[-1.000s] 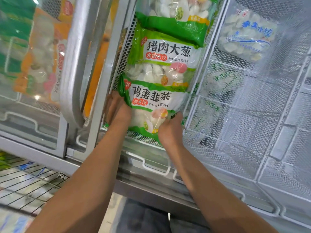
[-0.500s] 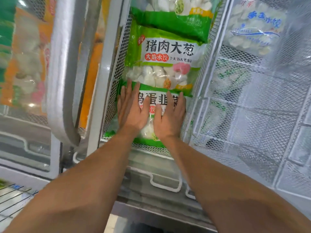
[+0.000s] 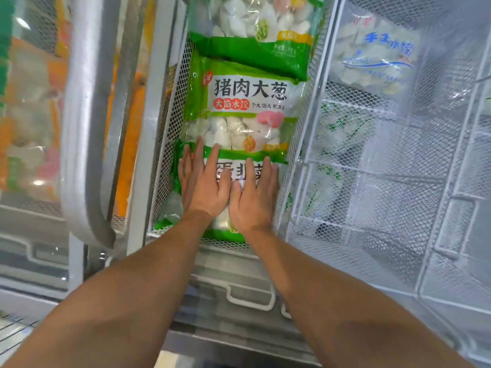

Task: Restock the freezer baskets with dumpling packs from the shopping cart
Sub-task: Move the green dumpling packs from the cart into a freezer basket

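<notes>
A narrow white mesh freezer basket (image 3: 166, 144) holds three green-and-white dumpling packs in a row. The nearest pack (image 3: 239, 168) lies flat at the basket's front end. My left hand (image 3: 204, 181) and my right hand (image 3: 253, 197) press on it side by side with straight fingers, palms down, covering most of its label. Behind it lies a second pack (image 3: 247, 102) with black Chinese lettering, and a third pack (image 3: 255, 25) sits at the top of the view.
To the right, a wider mesh basket (image 3: 372, 235) holds a clear bag of dumplings with blue lettering (image 3: 377, 54) and frosted packs lower down. A grey curved freezer-door handle (image 3: 85, 128) stands left, with orange packs (image 3: 32, 123) behind glass. Cart wires (image 3: 10, 330) show bottom left.
One second ago both hands gripped the nearest pack by its lower edges. They have since moved on top of it and now press it flat; the view has shifted slightly.
</notes>
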